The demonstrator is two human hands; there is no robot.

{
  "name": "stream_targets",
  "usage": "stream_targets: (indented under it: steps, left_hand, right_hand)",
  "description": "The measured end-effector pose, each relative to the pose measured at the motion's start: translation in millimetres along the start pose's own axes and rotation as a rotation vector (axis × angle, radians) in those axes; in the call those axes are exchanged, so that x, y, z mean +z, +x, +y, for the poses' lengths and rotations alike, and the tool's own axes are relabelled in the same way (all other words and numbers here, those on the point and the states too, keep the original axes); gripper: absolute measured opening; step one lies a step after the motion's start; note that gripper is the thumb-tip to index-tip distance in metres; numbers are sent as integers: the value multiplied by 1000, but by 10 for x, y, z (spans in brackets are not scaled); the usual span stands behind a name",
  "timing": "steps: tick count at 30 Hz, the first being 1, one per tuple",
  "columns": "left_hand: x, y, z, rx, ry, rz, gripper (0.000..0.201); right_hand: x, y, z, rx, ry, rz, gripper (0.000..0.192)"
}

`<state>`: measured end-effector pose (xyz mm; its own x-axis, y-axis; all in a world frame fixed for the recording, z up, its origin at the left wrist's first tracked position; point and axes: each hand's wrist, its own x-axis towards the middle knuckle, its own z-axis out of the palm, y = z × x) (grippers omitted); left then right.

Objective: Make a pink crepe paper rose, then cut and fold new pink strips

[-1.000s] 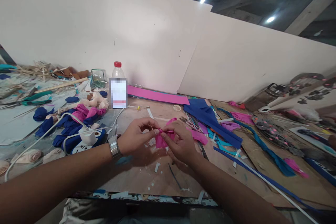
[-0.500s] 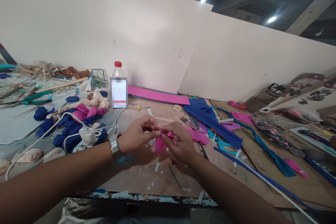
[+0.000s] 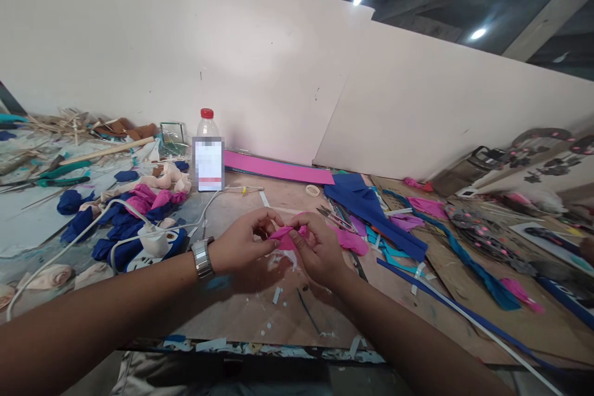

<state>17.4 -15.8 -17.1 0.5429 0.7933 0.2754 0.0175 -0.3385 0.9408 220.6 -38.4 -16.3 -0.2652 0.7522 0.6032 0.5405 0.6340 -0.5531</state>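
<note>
A: Starting far left of the fingers, what is lying there?

B: Blue wads and pink wads are sitting well to the left of the fingers, with a white cable running across them to a plug. Behind those, a bottle is standing upright, up and left of the fingers.

A: And the hands themselves?

B: The left hand, wearing a watch at the wrist, is pinching the pink paper between thumb and fingertips. The right hand is gripping the same piece from the other side, fingers curled narrowly around it. The paper is sitting right between the two sets of fingers, held just above the table. Something white is hanging under it; I cannot tell what it is.

A: What is lying to the right of the fingers?

B: Scissors are resting just up and right of the right fingers. Beyond them a blue sheet is spreading out, and a pink strip is lying farther back. A tape roll is sitting between the strip and the fingers.
</note>
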Motion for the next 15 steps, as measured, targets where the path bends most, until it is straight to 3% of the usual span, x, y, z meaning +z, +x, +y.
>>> stream_targets:
  steps: [15]
  left_hand:
    - [-17, -19, 28, -50, 226, -54, 11]
  right_hand:
    - [-29, 13, -16, -5, -46, -9, 9]
